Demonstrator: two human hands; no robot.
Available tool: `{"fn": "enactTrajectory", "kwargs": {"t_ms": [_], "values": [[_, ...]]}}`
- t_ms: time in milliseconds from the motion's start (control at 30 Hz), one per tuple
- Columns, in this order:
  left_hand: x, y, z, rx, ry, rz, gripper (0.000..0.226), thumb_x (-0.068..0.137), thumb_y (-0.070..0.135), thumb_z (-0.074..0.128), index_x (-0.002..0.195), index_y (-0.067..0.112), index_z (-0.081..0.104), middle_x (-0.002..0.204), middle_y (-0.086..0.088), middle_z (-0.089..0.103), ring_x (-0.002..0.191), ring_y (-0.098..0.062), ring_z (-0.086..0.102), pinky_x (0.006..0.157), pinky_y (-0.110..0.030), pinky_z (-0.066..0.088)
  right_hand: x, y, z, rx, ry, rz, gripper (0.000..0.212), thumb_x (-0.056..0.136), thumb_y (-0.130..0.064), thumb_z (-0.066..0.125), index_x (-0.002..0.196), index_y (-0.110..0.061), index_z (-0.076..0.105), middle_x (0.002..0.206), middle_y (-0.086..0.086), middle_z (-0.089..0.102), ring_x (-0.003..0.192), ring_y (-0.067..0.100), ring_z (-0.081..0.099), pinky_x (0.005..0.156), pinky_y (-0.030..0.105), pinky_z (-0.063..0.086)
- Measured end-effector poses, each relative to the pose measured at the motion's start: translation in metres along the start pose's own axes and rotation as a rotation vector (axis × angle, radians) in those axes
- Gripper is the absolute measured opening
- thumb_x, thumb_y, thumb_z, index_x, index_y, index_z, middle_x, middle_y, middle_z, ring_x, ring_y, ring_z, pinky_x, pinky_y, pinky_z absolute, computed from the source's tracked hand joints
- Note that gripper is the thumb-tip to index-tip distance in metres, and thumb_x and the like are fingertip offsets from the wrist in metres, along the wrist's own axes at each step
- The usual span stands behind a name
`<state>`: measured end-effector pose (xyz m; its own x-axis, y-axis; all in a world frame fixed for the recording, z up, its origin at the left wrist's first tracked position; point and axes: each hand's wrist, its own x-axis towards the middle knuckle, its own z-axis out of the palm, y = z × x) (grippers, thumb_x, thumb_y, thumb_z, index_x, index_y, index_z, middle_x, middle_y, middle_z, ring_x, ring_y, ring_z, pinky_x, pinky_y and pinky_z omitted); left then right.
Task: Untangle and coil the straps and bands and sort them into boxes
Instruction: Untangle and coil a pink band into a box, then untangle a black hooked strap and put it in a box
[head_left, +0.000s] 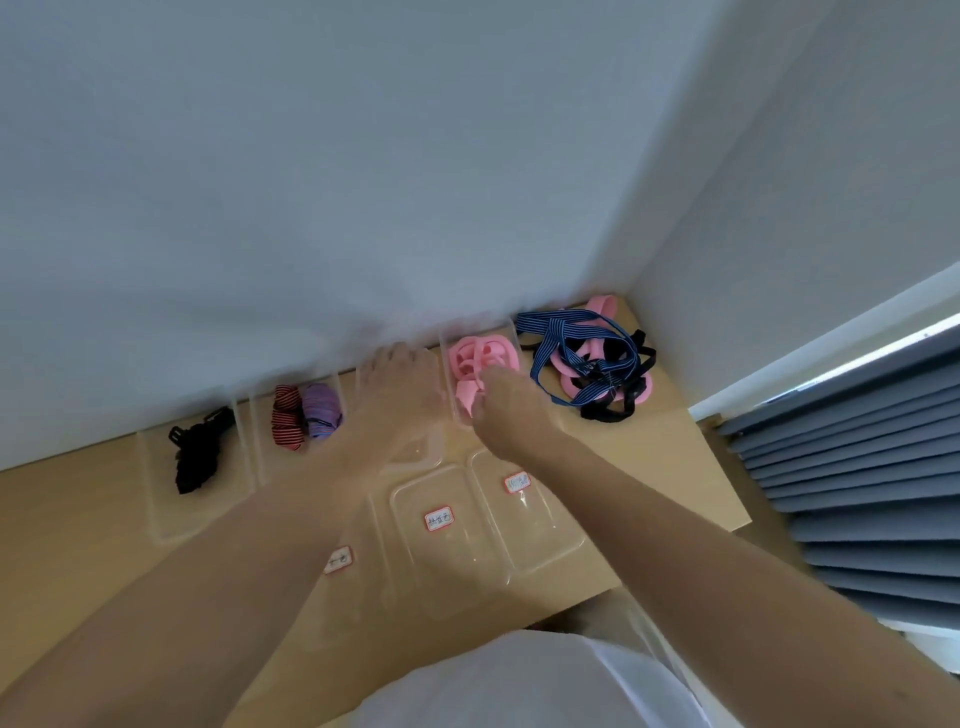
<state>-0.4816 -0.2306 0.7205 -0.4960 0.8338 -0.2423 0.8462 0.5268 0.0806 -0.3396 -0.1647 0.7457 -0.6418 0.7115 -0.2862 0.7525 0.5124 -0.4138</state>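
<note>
Clear plastic boxes stand in a row along the wall. One box (506, 332) holds coiled pink bands (475, 358). My right hand (506, 397) is over its near end, fingers closed on a folded pink band (466, 397). My left hand (402, 382) rests over the neighbouring clear box (415, 452), fingers spread down; what lies under it is hidden. A tangle of blue striped strap (576, 358), pink bands and black strap lies in the table's far right corner. Another box (260, 415) holds a red striped coil (287, 423) and a purple coil (322, 410). The leftmost box (156, 499) holds a black strap (200, 449).
Three clear lids with red-bordered labels (439, 518) lie on the wooden table (78, 519) in front of the boxes. White walls meet at the far right corner. A grey pleated blind (857, 467) hangs at the right, past the table's edge.
</note>
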Motion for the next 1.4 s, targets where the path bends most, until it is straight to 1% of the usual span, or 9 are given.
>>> {"fn": "enactTrajectory", "kwargs": {"t_ms": [267, 333, 467, 600, 733, 900, 1033, 1200, 1400], "values": [[0.006, 0.057, -0.026, -0.166, 0.028, 0.208, 0.042, 0.101, 0.034, 0.049, 0.135, 0.008, 0.049, 0.140, -0.010, 0.049, 0.126, -0.029, 0.048, 0.096, -0.039, 0.042, 0.020, 0.074, -0.064, -0.211, 0.052, -0.020, 0.039, 0.100, -0.018, 0.043, 0.135, -0.004, 0.052, 0.148, 0.014, 0.044, 0.135, 0.033, 0.043, 0.106, 0.044, 0.041], [0.008, 0.075, -0.029, -0.200, -0.012, 0.212, 0.037, 0.100, 0.032, 0.047, 0.129, 0.009, 0.053, 0.130, -0.006, 0.057, 0.121, -0.029, 0.054, 0.096, -0.040, 0.043, 0.023, 0.092, -0.081, -0.188, 0.027, 0.008, 0.042, 0.101, -0.021, 0.045, 0.138, -0.003, 0.050, 0.147, 0.018, 0.046, 0.132, 0.037, 0.047, 0.103, 0.045, 0.043], [0.007, 0.116, -0.025, -0.226, 0.059, 0.182, 0.027, 0.096, 0.026, 0.051, 0.117, 0.009, 0.056, 0.115, 0.000, 0.058, 0.112, -0.024, 0.053, 0.098, -0.038, 0.040, 0.027, 0.142, -0.102, -0.141, 0.065, 0.040, 0.024, 0.097, -0.011, 0.045, 0.119, -0.008, 0.055, 0.113, 0.013, 0.062, 0.092, 0.033, 0.061, 0.071, 0.035, 0.044], [0.017, 0.156, -0.009, -0.285, 0.024, 0.197, 0.018, 0.101, 0.022, 0.049, 0.110, 0.008, 0.055, 0.115, -0.004, 0.055, 0.093, -0.019, 0.050, 0.074, -0.028, 0.032, 0.028, 0.192, -0.114, -0.034, -0.012, 0.110, 0.018, 0.094, -0.008, 0.043, 0.103, -0.014, 0.057, 0.092, 0.006, 0.063, 0.065, 0.014, 0.050, 0.049, 0.025, 0.032], [0.023, 0.188, 0.006, -0.339, -0.033, 0.130, 0.019, 0.100, 0.018, 0.047, 0.109, 0.006, 0.057, 0.105, -0.005, 0.055, 0.084, -0.018, 0.049, 0.070, -0.028, 0.033, 0.034, 0.225, -0.121, 0.045, -0.094, 0.104, 0.022, 0.094, -0.008, 0.042, 0.104, -0.016, 0.060, 0.098, 0.007, 0.063, 0.079, 0.026, 0.055, 0.058, 0.027, 0.037], [0.023, 0.219, 0.010, -0.390, -0.024, 0.018, 0.020, 0.095, 0.010, 0.048, 0.077, 0.007, 0.056, 0.074, -0.005, 0.054, 0.067, -0.022, 0.048, 0.061, -0.034, 0.036, 0.039, 0.242, -0.128, 0.186, -0.132, 0.163, 0.033, 0.096, -0.008, 0.043, 0.120, -0.005, 0.065, 0.109, 0.013, 0.064, 0.093, 0.030, 0.056, 0.081, 0.036, 0.049], [0.019, 0.230, 0.025, -0.421, -0.226, -0.006, 0.032, 0.089, 0.014, 0.046, 0.058, 0.017, 0.041, 0.062, -0.003, 0.043, 0.060, -0.021, 0.040, 0.057, -0.036, 0.032, 0.041, 0.255, -0.115, 0.387, -0.218, 0.309, 0.028, 0.092, -0.008, 0.052, 0.113, 0.001, 0.069, 0.101, 0.015, 0.072, 0.089, 0.030, 0.068, 0.081, 0.040, 0.057], [0.014, 0.232, 0.043, -0.454, -0.296, -0.236, 0.020, 0.093, 0.019, 0.057, 0.075, 0.011, 0.053, 0.080, -0.005, 0.056, 0.073, -0.020, 0.049, 0.057, -0.029, 0.037, 0.034, 0.260, -0.088, 0.870, -0.420, 0.500, 0.017, 0.094, -0.002, 0.062, 0.109, -0.010, 0.061, 0.078, 0.010, 0.058, 0.070, 0.021, 0.057, 0.053, 0.024, 0.054], [0.010, 0.240, 0.055, -0.620, -0.224, -0.392, 0.019, 0.091, 0.019, 0.062, 0.092, 0.003, 0.072, 0.081, -0.007, 0.064, 0.078, -0.022, 0.057, 0.070, -0.030, 0.045, 0.049, 0.266, -0.071, 0.747, -0.105, 0.501, 0.013, 0.091, -0.022, 0.062, 0.080, -0.014, 0.064, 0.083, 0.011, 0.070, 0.076, 0.026, 0.064, 0.071, 0.040, 0.054]]}}
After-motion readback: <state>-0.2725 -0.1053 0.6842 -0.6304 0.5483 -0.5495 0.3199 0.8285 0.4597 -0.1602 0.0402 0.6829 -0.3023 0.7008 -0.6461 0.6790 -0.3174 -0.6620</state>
